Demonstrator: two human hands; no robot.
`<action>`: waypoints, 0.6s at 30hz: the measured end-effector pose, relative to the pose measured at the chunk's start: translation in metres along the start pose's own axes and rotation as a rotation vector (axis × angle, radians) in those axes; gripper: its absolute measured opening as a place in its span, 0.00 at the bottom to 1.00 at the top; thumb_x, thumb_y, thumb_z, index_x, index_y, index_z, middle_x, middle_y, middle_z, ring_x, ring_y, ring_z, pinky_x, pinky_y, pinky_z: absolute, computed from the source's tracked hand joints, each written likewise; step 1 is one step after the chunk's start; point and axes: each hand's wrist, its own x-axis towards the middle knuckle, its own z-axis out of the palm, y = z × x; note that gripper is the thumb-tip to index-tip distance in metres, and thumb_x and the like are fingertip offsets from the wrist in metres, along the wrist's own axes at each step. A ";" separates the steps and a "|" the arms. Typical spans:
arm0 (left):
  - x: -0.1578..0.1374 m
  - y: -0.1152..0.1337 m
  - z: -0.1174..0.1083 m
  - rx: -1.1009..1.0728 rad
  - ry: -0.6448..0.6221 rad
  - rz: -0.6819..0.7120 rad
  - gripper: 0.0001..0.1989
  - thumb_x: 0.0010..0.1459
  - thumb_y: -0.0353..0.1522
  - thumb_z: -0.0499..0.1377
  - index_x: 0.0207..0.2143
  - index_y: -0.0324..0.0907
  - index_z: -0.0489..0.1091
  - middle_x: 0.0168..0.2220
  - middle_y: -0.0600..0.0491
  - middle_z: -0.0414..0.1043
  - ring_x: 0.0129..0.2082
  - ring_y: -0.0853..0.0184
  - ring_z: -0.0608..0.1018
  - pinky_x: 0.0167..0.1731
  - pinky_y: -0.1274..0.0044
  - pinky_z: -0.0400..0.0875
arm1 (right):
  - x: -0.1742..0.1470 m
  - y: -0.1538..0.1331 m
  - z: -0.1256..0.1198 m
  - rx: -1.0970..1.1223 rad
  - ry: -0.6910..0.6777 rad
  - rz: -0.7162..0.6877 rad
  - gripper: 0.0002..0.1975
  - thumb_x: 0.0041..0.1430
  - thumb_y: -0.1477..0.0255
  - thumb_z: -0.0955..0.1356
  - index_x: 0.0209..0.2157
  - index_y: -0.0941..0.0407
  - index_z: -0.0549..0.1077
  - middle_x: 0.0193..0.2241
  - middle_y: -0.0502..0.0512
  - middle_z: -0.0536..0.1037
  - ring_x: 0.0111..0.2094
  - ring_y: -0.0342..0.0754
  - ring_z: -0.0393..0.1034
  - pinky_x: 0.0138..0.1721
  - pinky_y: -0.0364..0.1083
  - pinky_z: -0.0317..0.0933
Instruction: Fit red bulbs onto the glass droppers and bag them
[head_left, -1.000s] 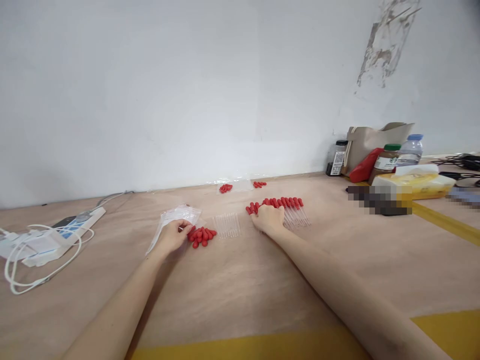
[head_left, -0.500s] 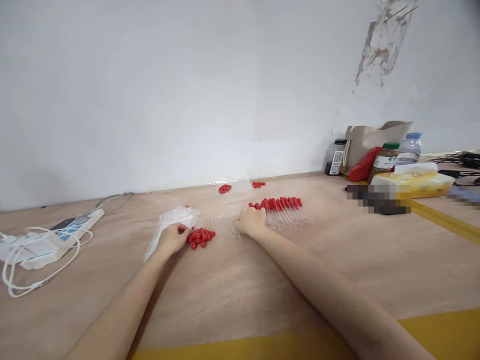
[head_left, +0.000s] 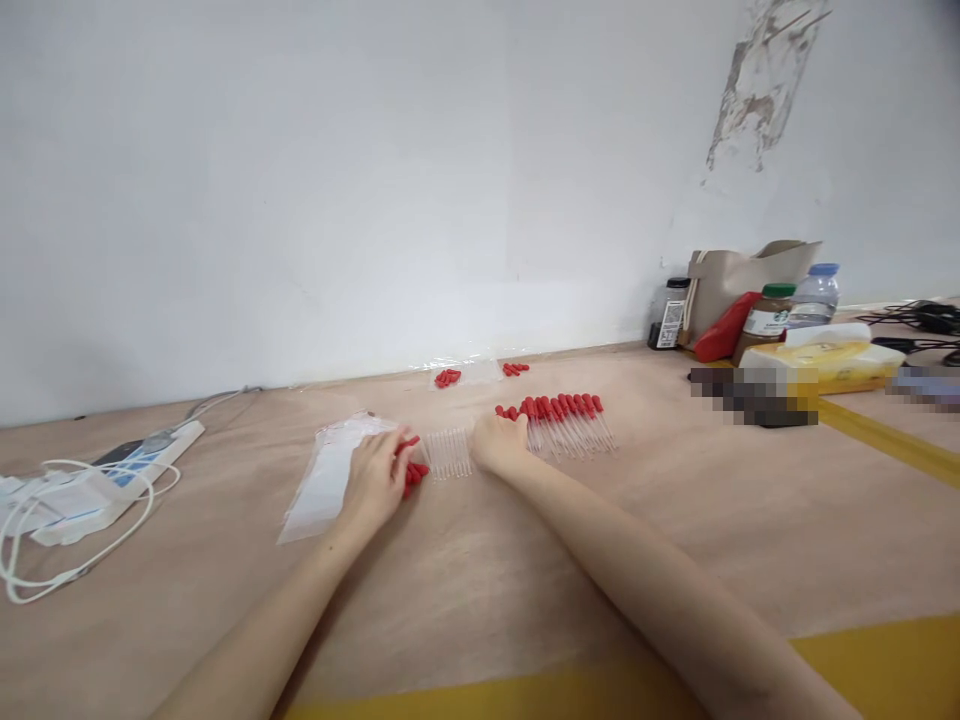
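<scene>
My left hand [head_left: 377,475] is closed around a red rubber dropper bulb [head_left: 408,442], which pokes out past the fingertips. Under and beside that hand lies a pile of loose red bulbs [head_left: 416,474], partly covered by it. A row of thin clear dropper tubes [head_left: 448,454] lies between the two hands. At the right end of this row, my right hand [head_left: 499,445] rests with fingers curled; what they hold is hidden. Just right of it are several droppers [head_left: 570,425], clear tubes with red bulbs fitted on their far ends.
Clear plastic bags [head_left: 322,480] lie left of my left hand. More red bulbs [head_left: 448,378] sit on a clear bag near the wall. A power strip [head_left: 150,470] with white cables is far left. Bottles [head_left: 817,297], a grey bag [head_left: 739,290] and a tissue pack [head_left: 825,365] stand right.
My left hand has moved right and over the red bulb pile, and a red bulb now shows at its fingertips. My right hand stays at nearly the same place, its fingers less visible.
</scene>
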 end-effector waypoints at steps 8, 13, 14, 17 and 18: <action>-0.024 0.065 0.022 -0.332 -0.215 0.178 0.10 0.58 0.36 0.52 0.33 0.42 0.71 0.31 0.53 0.72 0.32 0.66 0.72 0.34 0.74 0.64 | -0.053 0.088 0.005 0.253 0.333 -0.527 0.12 0.60 0.72 0.57 0.42 0.59 0.64 0.33 0.56 0.74 0.34 0.45 0.66 0.41 0.45 0.51; -0.028 0.072 0.023 -0.457 -0.254 0.184 0.08 0.58 0.35 0.52 0.36 0.43 0.70 0.32 0.54 0.73 0.31 0.69 0.74 0.31 0.78 0.67 | -0.075 0.103 0.018 0.282 0.361 -0.656 0.12 0.60 0.74 0.57 0.41 0.55 0.68 0.34 0.53 0.75 0.34 0.43 0.67 0.41 0.45 0.50; -0.028 0.073 0.023 -0.451 -0.240 0.185 0.08 0.58 0.34 0.52 0.36 0.43 0.70 0.32 0.54 0.73 0.31 0.68 0.74 0.31 0.78 0.67 | -0.077 0.101 0.019 0.274 0.363 -0.666 0.12 0.60 0.75 0.57 0.40 0.55 0.69 0.33 0.53 0.75 0.34 0.42 0.67 0.42 0.46 0.50; -0.029 0.072 0.022 -0.404 -0.173 0.206 0.08 0.58 0.33 0.52 0.36 0.43 0.70 0.34 0.52 0.72 0.34 0.67 0.73 0.34 0.75 0.67 | -0.080 0.097 0.020 0.246 0.390 -0.685 0.11 0.59 0.75 0.58 0.38 0.55 0.70 0.32 0.54 0.75 0.35 0.43 0.66 0.43 0.47 0.48; -0.029 0.071 0.023 -0.378 -0.148 0.220 0.08 0.58 0.33 0.52 0.36 0.43 0.70 0.35 0.52 0.72 0.36 0.66 0.72 0.36 0.74 0.66 | -0.080 0.096 0.020 0.240 0.398 -0.690 0.11 0.59 0.75 0.58 0.38 0.55 0.70 0.32 0.54 0.74 0.34 0.43 0.66 0.43 0.48 0.48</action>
